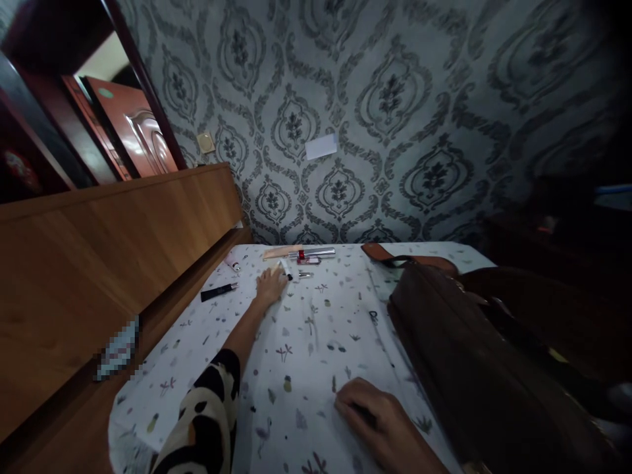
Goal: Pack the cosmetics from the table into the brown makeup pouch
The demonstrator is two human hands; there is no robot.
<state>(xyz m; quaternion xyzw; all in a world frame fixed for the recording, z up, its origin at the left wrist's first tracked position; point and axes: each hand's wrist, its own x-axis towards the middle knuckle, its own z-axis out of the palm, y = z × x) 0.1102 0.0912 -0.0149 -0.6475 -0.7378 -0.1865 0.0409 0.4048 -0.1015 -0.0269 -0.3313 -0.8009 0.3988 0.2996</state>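
At the far part of the cloth-covered surface, my left hand (269,287) has its fingers around a small white tube with a black cap (286,268). Beside the tube lie a small clear-and-silver item (305,275), a small reddish clear container (309,261) and a long silver tube with a red band (316,253). A flat beige comb-like strip (282,251) is behind the hand. To its left are a black tube (216,292) and a pinkish tube (232,263). Nearer to me, my right hand (371,416) rests loosely curled on the cloth, with nothing visible in it.
A large dark brown bag (459,355) occupies the right side, its tan strap (419,260) reaching toward the back. A wooden board (123,237) borders the left. The white patterned cloth (296,349) ends at a wallpapered wall (340,131).
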